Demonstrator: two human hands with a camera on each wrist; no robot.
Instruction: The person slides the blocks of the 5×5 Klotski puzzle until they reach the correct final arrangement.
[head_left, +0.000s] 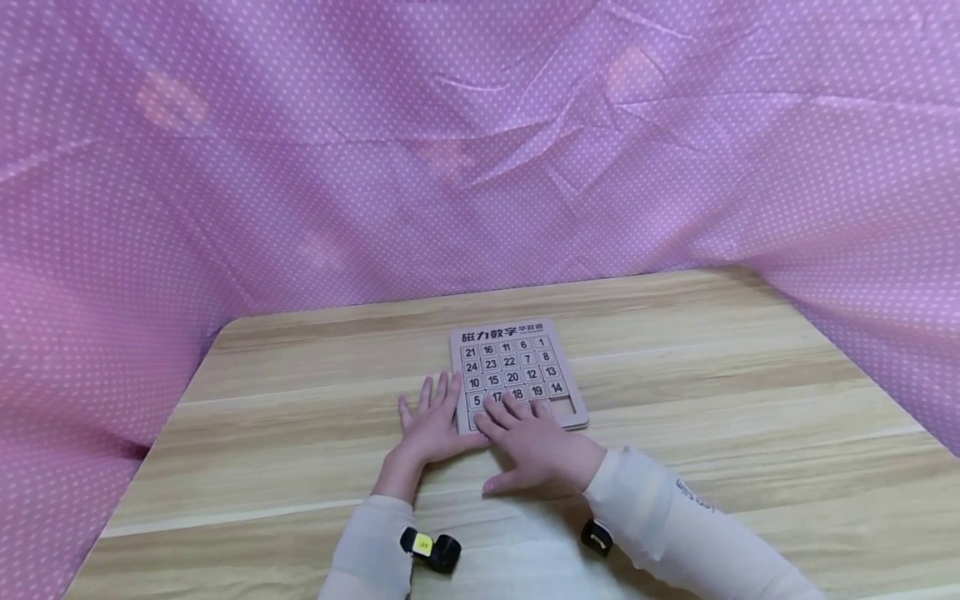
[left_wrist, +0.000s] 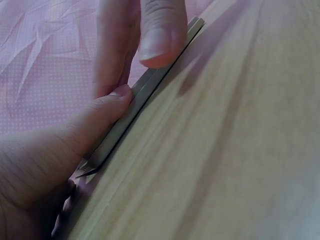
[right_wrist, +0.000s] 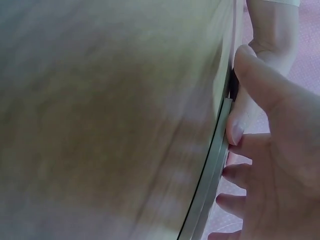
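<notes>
A magnetic number sliding puzzle (head_left: pixel 565 371) lies flat on the wooden table, its numbered tiles set in a pale frame with dark lettering along the far edge. An empty slot (head_left: pixel 562 407) shows at its near right corner. My left hand (head_left: pixel 433 433) is at the near left corner, fingers spread along the left side and thumb against the near edge. My right hand (head_left: pixel 536 446) reaches over the near edge with fingers spread on the bottom rows of tiles, hiding several of them. In the left wrist view, the left thumb (left_wrist: pixel 112 102) presses on the frame's side.
The light wooden table (head_left: pixel 300 400) extends on all sides of the puzzle. Pink dotted cloth (head_left: pixel 480 167) hangs behind and at both sides. A small black camera (head_left: pixel 442 552) is strapped to the left wrist, another (head_left: pixel 597 537) to the right.
</notes>
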